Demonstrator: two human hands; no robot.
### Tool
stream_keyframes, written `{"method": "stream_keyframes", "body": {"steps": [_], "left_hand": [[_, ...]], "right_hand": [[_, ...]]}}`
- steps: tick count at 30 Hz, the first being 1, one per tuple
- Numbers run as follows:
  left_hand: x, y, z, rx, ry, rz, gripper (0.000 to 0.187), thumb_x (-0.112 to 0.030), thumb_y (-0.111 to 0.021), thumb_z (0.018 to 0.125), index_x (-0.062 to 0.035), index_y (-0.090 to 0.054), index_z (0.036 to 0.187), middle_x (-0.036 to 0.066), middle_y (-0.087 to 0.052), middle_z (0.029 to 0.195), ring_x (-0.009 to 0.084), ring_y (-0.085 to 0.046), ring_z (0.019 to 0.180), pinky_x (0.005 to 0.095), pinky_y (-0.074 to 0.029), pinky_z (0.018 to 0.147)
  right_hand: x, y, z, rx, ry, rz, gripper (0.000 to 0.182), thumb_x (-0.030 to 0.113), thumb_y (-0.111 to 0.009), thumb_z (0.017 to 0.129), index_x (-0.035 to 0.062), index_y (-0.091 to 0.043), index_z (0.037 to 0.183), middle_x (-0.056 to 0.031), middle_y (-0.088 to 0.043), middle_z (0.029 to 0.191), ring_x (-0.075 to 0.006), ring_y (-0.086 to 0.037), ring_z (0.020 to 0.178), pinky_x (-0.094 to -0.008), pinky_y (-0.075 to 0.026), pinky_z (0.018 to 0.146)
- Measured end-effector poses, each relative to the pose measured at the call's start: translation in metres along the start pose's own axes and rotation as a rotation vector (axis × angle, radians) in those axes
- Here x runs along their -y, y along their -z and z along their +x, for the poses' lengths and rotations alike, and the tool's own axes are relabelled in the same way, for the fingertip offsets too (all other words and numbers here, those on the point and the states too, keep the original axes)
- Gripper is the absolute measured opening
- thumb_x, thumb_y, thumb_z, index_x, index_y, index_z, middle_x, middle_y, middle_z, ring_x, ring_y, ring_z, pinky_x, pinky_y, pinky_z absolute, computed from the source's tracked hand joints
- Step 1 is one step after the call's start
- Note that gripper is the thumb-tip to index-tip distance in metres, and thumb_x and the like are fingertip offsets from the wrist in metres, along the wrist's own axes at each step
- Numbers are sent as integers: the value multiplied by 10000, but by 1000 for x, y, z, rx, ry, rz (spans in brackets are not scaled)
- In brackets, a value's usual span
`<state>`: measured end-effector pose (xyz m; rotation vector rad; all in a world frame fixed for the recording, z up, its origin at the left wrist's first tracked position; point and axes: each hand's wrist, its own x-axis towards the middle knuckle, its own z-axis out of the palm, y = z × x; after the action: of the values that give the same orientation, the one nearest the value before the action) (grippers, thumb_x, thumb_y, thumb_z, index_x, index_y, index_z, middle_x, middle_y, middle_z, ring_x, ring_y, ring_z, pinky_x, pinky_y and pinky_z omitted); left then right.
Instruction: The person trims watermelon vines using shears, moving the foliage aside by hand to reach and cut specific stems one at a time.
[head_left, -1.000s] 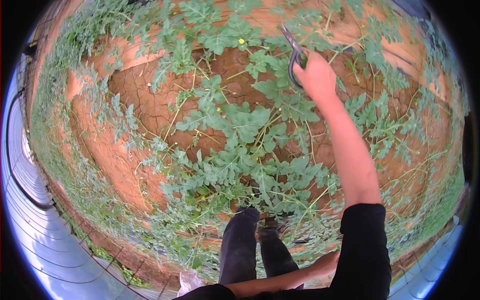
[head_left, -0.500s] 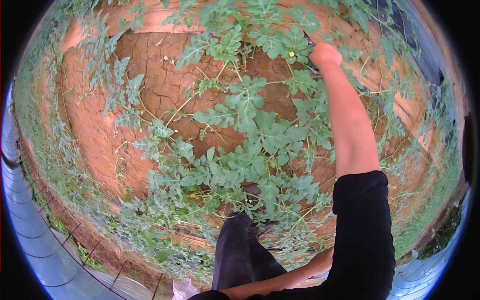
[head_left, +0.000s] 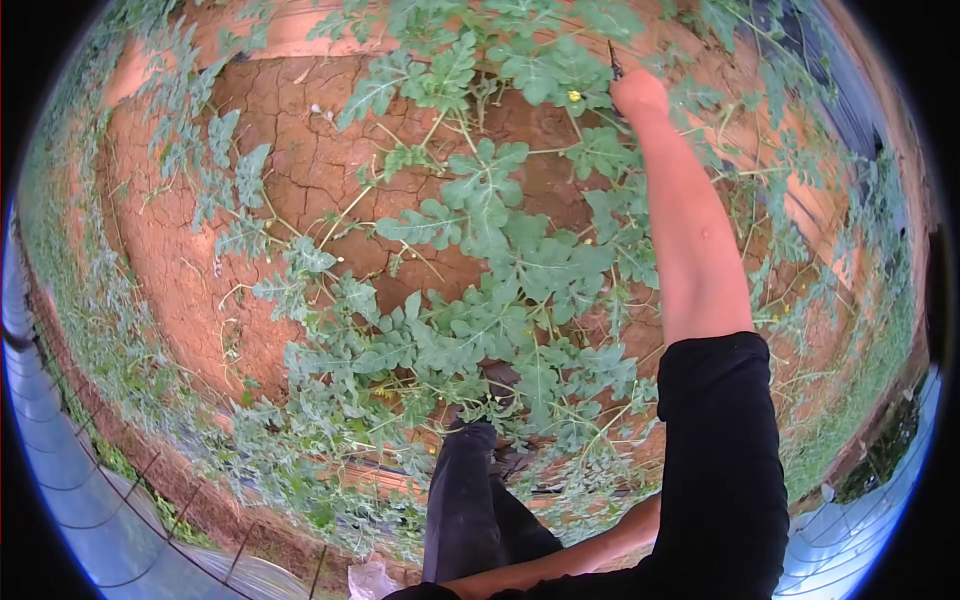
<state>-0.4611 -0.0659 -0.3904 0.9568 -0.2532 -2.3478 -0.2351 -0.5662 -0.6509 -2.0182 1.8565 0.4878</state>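
My right hand [head_left: 640,97] is stretched out to the upper right, fingers wrapped round a dark tool, likely pruning scissors [head_left: 616,68], whose narrow tip points up beyond the fist. Green lobed leaves [head_left: 540,68] and a small yellow flower [head_left: 574,96] lie just left of it. The left forearm [head_left: 560,568] crosses low in front of the dark trousers, and its hand is hidden behind the black right sleeve [head_left: 725,450]. Below the right hand, leafy vines [head_left: 490,190] sprawl over the soil.
Cracked brown soil [head_left: 310,130] spreads at the upper left. Dark trouser legs [head_left: 465,500] stand amid the vines at the bottom. A clear plastic bag [head_left: 372,578] is beside them. Blue sheeting with hoops [head_left: 50,450] curves along the left edge.
My right hand has shifted slightly left and up with the dark tool, whose tip now shows more clearly above the fist. The view has moved slightly.
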Motion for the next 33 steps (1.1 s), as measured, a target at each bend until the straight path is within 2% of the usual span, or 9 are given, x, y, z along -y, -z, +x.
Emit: {"method": "stream_keyframes", "body": {"steps": [4,6,8,9,14,20,22,29,33], "left_hand": [[7,-5,-1,24,27,23,390,-253,-450,980,12,-479,1265,198,-583,1210,280,-540,1160,377,-418,949],[38,-14,1,30,32,19,392,-252,-450,977,14,-479,1263,203,-580,1215,287,-535,1166,379,-420,947],[46,-16,-3,36,40,13,394,-250,-450,974,17,-479,1262,209,-577,1221,294,-531,1172,381,-422,945],[50,-17,-8,43,52,48,399,-253,-455,971,19,-478,1262,214,-577,1221,295,-532,1169,383,-424,942],[51,-16,-19,72,105,96,419,-260,-457,968,14,-446,1285,229,-558,1241,309,-523,1179,390,-423,949],[30,-9,-17,88,145,80,445,-265,-452,969,2,-400,1321,241,-530,1271,327,-507,1199,396,-417,964],[21,-8,-15,88,151,60,455,-267,-450,969,-1,-385,1333,245,-521,1282,334,-502,1206,398,-415,969],[-17,2,-5,90,166,-33,493,-273,-444,970,-15,-331,1374,259,-488,1317,355,-483,1229,405,-408,986],[-41,12,-4,88,200,-110,517,-276,-441,970,-22,-300,1398,267,-470,1337,368,-473,1242,409,-404,996]], "right_hand": [[-21,-8,-22,-31,-43,200,357,350,-567,838,46,-713,956,-180,-681,1025,-337,-644,990,-408,-511,848],[-24,2,-42,-6,-100,275,401,406,-592,807,44,-718,925,-172,-692,984,-332,-651,970,-407,-512,840],[-35,0,-52,195,-187,677,460,466,-584,787,42,-720,900,-175,-692,959,-333,-653,950,-409,-509,839],[-39,-10,-50,77,-36,490,491,490,-550,795,39,-720,889,-180,-687,962,-335,-654,929,-400,-509,833],[-45,4,-73,54,-79,296,499,506,-541,803,52,-720,904,-172,-687,960,-327,-654,932,-398,-511,825],[-43,36,-73,53,-75,19,481,520,-554,817,99,-717,982,-102,-694,1037,-279,-656,993,-373,-515,821],[-41,40,-66,-53,-48,-73,424,458,-551,835,105,-714,1004,-88,-690,1069,-265,-654,1011,-356,-515,824],[-13,44,-29,4,9,-273,344,311,-511,871,116,-696,1085,-73,-670,1146,-244,-635,1075,-364,-519,819],[5,32,-20,52,-57,-245,343,271,-497,880,110,-684,1118,-97,-643,1202,-270,-610,1120,-372,-494,895]]}}
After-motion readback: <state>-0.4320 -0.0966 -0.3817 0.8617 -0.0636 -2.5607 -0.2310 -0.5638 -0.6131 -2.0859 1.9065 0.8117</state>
